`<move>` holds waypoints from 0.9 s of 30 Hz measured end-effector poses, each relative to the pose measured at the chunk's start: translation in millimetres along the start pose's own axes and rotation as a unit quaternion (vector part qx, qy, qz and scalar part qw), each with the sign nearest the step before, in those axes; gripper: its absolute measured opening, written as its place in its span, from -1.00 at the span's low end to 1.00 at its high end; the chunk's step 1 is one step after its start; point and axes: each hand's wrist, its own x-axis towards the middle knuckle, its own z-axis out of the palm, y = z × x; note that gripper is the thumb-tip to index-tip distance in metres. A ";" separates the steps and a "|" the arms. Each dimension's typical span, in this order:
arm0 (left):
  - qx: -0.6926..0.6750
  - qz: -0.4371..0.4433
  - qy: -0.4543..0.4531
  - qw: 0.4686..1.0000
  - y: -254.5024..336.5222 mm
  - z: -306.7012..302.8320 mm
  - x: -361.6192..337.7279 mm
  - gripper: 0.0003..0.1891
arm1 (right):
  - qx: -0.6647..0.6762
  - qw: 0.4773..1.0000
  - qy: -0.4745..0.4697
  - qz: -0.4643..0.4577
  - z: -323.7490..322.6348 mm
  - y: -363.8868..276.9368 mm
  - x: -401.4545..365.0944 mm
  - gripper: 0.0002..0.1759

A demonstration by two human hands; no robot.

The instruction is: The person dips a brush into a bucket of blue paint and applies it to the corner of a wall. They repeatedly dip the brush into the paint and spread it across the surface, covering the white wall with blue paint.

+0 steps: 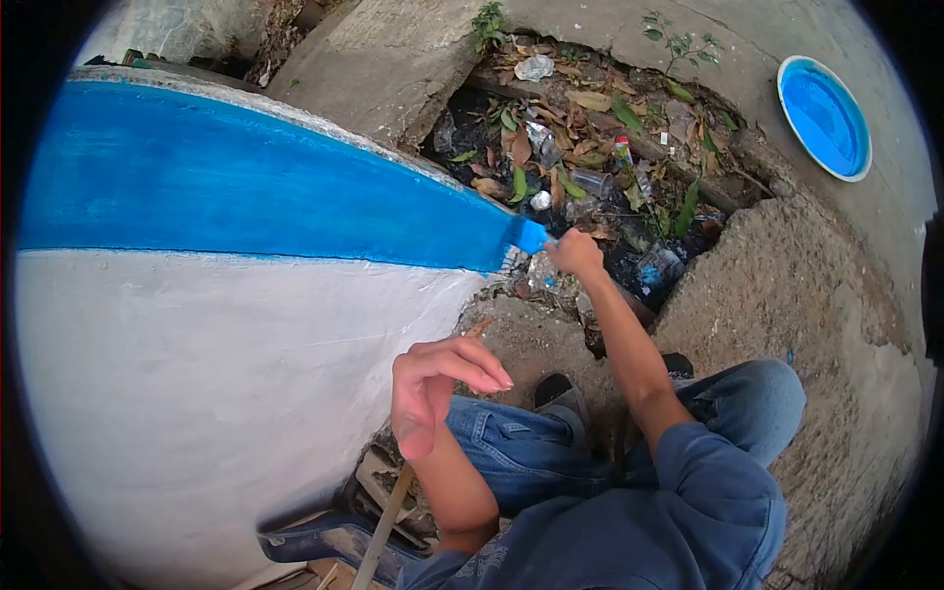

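Note:
My right hand (576, 253) is closed round the handle of a paintbrush (531, 237), its head coated in blue paint. The bristles touch the right end of a blue painted band (246, 177) along the wall's upper part. Below a fairly straight line the wall is white (216, 383). My left hand (440, 385) is raised in front of the white part, fingers curved and thumb apart, holding nothing. A wooden stick (385, 526) slants beneath it; its upper part is hidden behind the hand and forearm.
A round basin (864, 162) with blue paint stands on concrete at upper right. Beyond the wall's end lies a pit of dry leaves and litter (590, 128), edged by broken concrete (787, 265). A dark plastic object (334, 541) sits at the wall's foot. Small plants grow at the pit's edge.

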 end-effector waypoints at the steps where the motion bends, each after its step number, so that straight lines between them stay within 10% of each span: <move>1: 0.001 0.001 -0.004 1.000 -0.1 -0.2 -0.4 -0.01 | 0.010 0.999 -0.027 -0.016 -7.1 -10.8 -5.4 -0.41; 15: 0.010 -0.074 0.005 0.997 6.7 1.6 0.8 -0.14 | 0.268 0.914 -0.010 -0.306 -101.7 -80.5 -88.4 -0.57; 27: 0.025 -0.051 0.029 0.998 13.3 6.2 7.0 -0.16 | 0.291 0.894 0.099 -0.325 19.5 -53.4 -59.2 -0.64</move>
